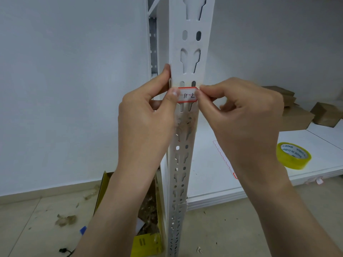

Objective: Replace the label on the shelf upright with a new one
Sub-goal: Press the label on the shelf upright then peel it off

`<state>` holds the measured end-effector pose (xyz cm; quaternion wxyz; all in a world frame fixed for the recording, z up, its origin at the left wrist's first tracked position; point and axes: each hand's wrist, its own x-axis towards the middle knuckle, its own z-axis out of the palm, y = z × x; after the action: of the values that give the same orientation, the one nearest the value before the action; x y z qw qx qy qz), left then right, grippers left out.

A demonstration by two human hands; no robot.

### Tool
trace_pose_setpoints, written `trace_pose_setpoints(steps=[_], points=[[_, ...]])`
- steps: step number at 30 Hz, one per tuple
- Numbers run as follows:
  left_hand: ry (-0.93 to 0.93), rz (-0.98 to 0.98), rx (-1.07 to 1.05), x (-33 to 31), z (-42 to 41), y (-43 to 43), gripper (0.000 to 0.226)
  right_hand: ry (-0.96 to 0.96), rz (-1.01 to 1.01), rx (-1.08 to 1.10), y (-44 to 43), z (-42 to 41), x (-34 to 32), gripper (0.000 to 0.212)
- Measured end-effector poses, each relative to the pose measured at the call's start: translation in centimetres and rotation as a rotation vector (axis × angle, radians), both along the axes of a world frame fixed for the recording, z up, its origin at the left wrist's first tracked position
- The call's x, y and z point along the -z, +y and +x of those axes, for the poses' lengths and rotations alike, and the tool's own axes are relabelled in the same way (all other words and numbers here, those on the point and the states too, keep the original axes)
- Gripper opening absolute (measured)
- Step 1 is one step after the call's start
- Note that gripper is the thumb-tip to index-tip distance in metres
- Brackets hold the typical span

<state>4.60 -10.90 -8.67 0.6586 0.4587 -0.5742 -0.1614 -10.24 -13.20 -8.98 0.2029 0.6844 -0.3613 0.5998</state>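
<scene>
Label is sitting across the front of the upright, red border, something handwritten on it. Left hand has its thumb pressed on the label's left end, fingers wrapped behind the post. Right hand pinches the right end between thumb and forefinger. I'd say keep it level, anchor the left side, then smooth rightward so no bubbles get trapped. Tape roll is on the shelf nearby if it needs covering.
</scene>
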Motion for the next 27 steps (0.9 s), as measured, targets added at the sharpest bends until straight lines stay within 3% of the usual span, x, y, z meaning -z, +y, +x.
trace_pose_setpoints(steps=[27], points=[[0.027, -0.022, 0.014, 0.0, -0.1, 0.0, 0.043, -0.004, 0.171, 0.028, -0.4, 0.6, -1.4, 0.011]])
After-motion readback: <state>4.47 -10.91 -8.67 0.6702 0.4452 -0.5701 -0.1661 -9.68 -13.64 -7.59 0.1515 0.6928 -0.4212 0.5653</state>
